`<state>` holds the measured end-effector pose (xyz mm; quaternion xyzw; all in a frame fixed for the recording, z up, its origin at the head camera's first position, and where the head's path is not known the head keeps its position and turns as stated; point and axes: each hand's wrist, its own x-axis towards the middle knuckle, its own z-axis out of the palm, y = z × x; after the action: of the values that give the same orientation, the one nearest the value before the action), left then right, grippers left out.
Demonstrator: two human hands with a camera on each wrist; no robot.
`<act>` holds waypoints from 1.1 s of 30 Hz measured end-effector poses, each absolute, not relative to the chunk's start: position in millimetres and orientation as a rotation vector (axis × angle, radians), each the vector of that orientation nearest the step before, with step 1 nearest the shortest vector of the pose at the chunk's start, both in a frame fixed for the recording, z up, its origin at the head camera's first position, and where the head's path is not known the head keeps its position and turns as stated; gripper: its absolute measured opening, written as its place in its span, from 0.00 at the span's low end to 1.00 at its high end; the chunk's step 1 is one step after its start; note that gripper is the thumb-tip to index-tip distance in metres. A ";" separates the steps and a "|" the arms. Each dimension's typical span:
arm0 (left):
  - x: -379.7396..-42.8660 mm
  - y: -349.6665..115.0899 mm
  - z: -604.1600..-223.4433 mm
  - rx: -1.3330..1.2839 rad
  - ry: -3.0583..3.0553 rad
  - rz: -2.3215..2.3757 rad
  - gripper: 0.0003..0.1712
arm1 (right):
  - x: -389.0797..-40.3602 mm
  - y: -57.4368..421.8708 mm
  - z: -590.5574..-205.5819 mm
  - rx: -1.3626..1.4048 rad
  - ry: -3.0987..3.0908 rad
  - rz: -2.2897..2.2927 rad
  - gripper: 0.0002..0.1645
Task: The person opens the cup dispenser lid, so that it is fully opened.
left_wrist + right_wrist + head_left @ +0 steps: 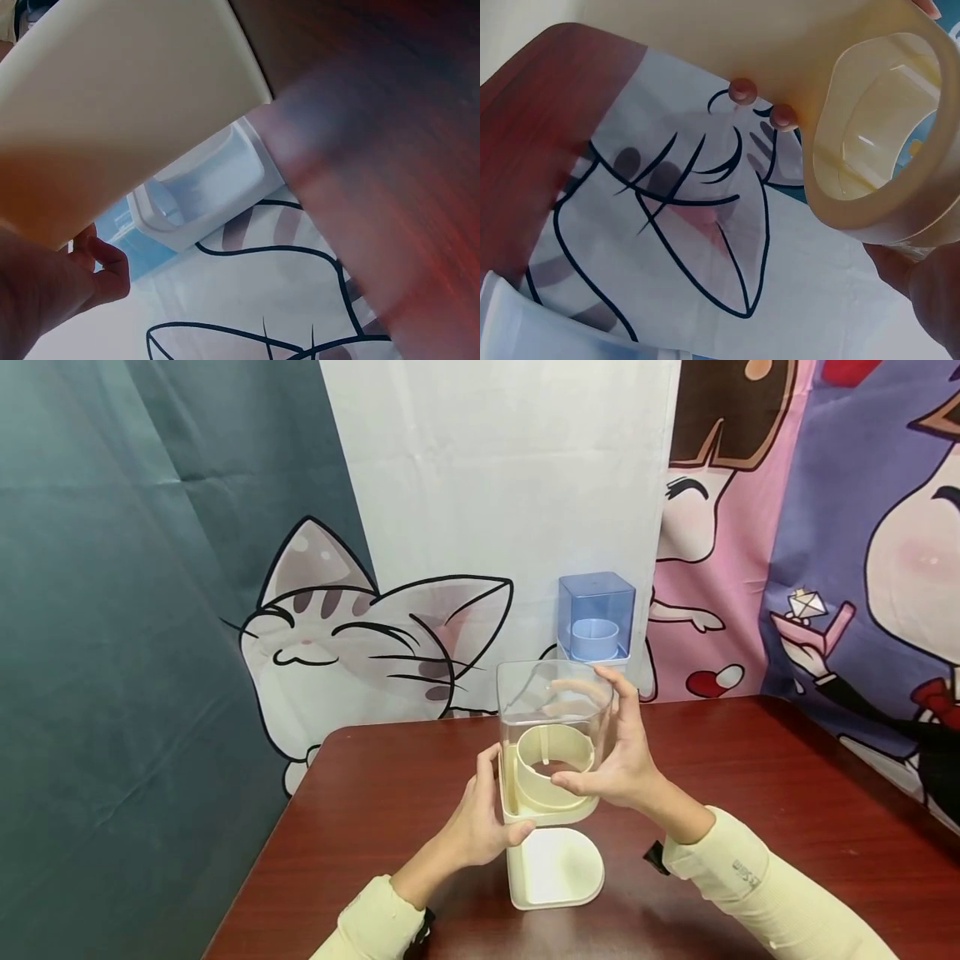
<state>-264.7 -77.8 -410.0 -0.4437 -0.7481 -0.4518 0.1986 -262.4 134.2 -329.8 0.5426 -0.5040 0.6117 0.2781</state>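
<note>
Both my hands grip a cream holder (555, 768) with a clear cover (547, 689) and an open cream ring inside it, held up over the table. The left hand (483, 810) wraps the holder's lower left side, its thumb at the front bottom edge. On the right side, the right hand (618, 760) spreads its fingers along the clear cover with the thumb across the front. A cream tray with a rounded edge (558, 868) shows just below the ring. In the left wrist view a broad cream panel (135, 97) fills the upper left. The ring's oval opening faces the right wrist camera.
A blue holder (596, 610) of similar shape stands at the back, by the wall cloth. Its pale tray (210, 187) shows in the left wrist view. The red-brown wooden table (390, 802) lies underneath, and printed cartoon cloths (360, 643) hang behind it.
</note>
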 end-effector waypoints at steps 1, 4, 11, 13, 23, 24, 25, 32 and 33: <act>-264.9 -77.4 -410.1 -1.237 -2.097 -1.265 0.57 | -262.4 134.7 -329.8 1.456 -1.350 1.639 0.67; -264.9 -76.8 -410.8 -1.250 -2.100 -1.319 0.57 | -263.3 136.4 -330.2 1.439 -1.374 1.635 0.66; -264.4 -77.3 -410.8 -1.251 -2.108 -1.428 0.58 | -265.7 140.6 -329.0 1.339 -1.483 1.703 0.65; -264.7 -77.5 -409.9 -1.240 -2.118 -1.421 0.58 | -264.9 141.4 -328.3 1.298 -1.506 1.759 0.64; -264.9 -75.5 -409.2 -1.232 -2.160 -1.392 0.58 | -262.6 139.3 -327.7 1.287 -1.385 1.836 0.62; -265.1 -75.4 -409.1 -1.236 -2.159 -1.390 0.58 | -263.0 139.1 -327.1 1.303 -1.365 1.829 0.62; -265.0 -75.5 -408.8 -1.237 -2.159 -1.391 0.58 | -263.4 138.9 -326.5 1.320 -1.358 1.816 0.62; -263.7 -78.8 -408.9 -1.232 -2.170 -1.415 0.59 | -265.2 140.0 -325.4 1.327 -1.423 1.756 0.63; -263.9 -78.2 -409.3 -1.235 -2.169 -1.418 0.59 | -264.7 140.9 -325.6 1.319 -1.431 1.763 0.63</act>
<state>-263.9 -78.2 -409.3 -0.4263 -0.7487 -0.4893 0.1352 -264.7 140.9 -325.6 0.4855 -0.5271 0.6492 0.2550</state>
